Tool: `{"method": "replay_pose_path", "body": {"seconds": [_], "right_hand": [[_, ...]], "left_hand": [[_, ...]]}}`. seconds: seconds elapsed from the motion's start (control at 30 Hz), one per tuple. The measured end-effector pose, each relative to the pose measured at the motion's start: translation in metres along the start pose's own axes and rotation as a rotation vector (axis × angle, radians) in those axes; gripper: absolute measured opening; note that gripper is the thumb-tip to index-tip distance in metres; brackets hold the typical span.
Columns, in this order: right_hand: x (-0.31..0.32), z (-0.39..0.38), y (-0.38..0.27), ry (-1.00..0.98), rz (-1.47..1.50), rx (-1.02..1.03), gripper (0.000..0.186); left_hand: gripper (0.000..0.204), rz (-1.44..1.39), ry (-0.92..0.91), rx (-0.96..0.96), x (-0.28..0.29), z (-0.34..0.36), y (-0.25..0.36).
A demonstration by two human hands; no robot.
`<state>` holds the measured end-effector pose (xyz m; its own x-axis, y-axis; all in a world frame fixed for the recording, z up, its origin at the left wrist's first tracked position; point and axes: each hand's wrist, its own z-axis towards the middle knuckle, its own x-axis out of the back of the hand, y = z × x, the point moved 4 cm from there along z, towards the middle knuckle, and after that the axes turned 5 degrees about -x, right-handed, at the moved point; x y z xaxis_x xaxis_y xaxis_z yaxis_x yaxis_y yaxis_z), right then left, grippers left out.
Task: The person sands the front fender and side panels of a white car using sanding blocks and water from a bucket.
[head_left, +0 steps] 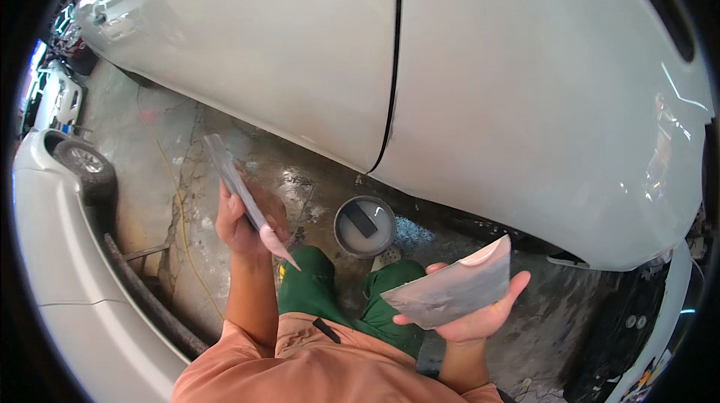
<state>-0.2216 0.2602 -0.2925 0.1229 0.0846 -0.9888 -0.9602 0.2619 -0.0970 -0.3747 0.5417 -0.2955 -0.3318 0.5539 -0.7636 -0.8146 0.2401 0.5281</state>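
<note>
My left hand (255, 215) is closed around a thin grey putty spreader (231, 176), seen nearly edge-on and tilted. Pink putty (277, 245) hangs off its lower end, above my left knee. On the right, my right hand (484, 322) supports a flat grey putty board (454, 292) from beneath, fingers behind it and thumb out to the side. A smear of pink putty (486, 254) lies along the board's upper edge. The two tools are apart, both held short of the white car body (300, 50).
A round bucket (337, 234) of milky water stands between my knees and the car, a dark block (360, 219) in it. A black gap (394, 65) splits the car's panels. Another white vehicle (82, 320) is at left, beside a yellow cord (180, 215) on the wet concrete floor.
</note>
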Motion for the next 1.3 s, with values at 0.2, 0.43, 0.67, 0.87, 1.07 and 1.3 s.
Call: {"method": "replay_pose_path", "body": {"seconds": [0.2, 0.43, 0.67, 0.87, 1.07, 1.3], "right_hand": [[0.054, -0.016, 0.008, 0.018, -0.439, 0.408, 0.089], [0.082, -0.021, 0.024, 0.128, -0.833, 0.793, 0.103], [0.159, 0.011, 0.098, 0.336, -0.539, 0.424, 0.079], [0.201, 0.053, 0.118, 0.409, -0.756, 0.355, 0.057], [0.174, 0.072, 0.126, 0.293, -1.567, 0.418, 0.08], [-0.02, 0.16, 0.003, 0.214, -3.376, 1.464, 0.089]], "left_hand": [[0.025, -0.348, -0.355, -0.058, 0.096, -0.029, -0.054], [0.037, -0.306, -0.13, 0.101, 0.225, -0.089, -0.113], [0.078, -0.135, -0.078, 0.595, 0.249, -0.158, -0.144], [0.086, -0.226, -0.233, 0.749, 0.206, -0.192, -0.128], [0.089, -0.205, 0.01, 0.635, 0.203, -0.189, -0.118], [0.063, -0.071, 0.138, 0.309, 0.297, -0.153, -0.098]]}}
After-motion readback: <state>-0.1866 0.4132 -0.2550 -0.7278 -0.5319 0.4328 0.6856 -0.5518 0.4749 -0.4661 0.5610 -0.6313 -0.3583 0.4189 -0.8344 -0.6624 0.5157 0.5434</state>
